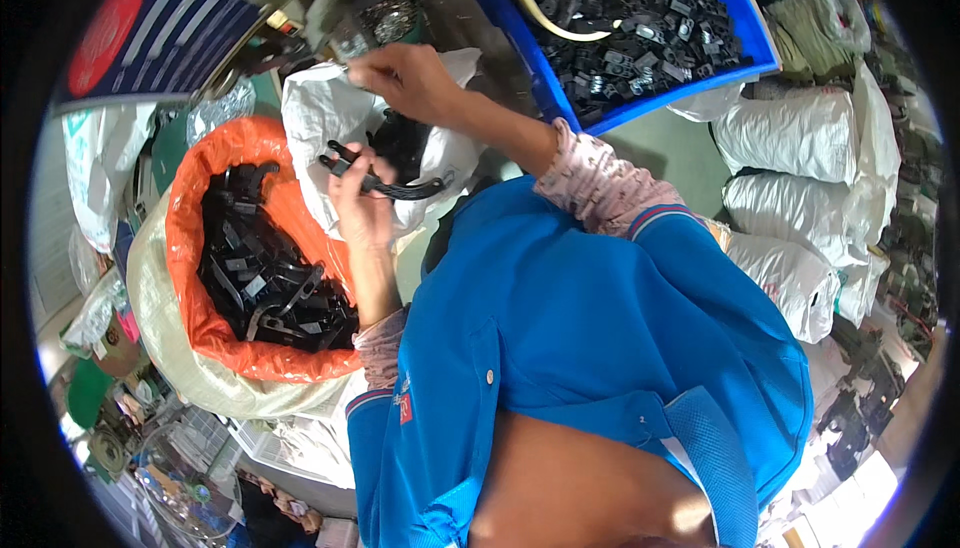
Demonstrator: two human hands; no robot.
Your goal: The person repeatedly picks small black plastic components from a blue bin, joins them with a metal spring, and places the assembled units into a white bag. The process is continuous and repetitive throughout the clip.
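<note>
My left hand [362, 210] grips a black curved lever-like part [405, 189] with a forked end, held over the mouth of a white woven sack [312, 108]. More black parts [400, 141] lie inside that sack. My right arm reaches across above the sack. At its far rim my right hand [405, 80] is closed, fingertips pinched together; whatever they hold is too small to make out. Left of my left hand stands an orange plastic-lined sack [190, 238] full of black lever-like parts [270, 268].
A blue crate [660, 98] heaped with small black parts [670, 23] sits at the far right, a pale curved strip [550, 23] lying over it. Stuffed white sacks [790, 138] are stacked on the right. A dark blue printed box [160, 33] stands far left.
</note>
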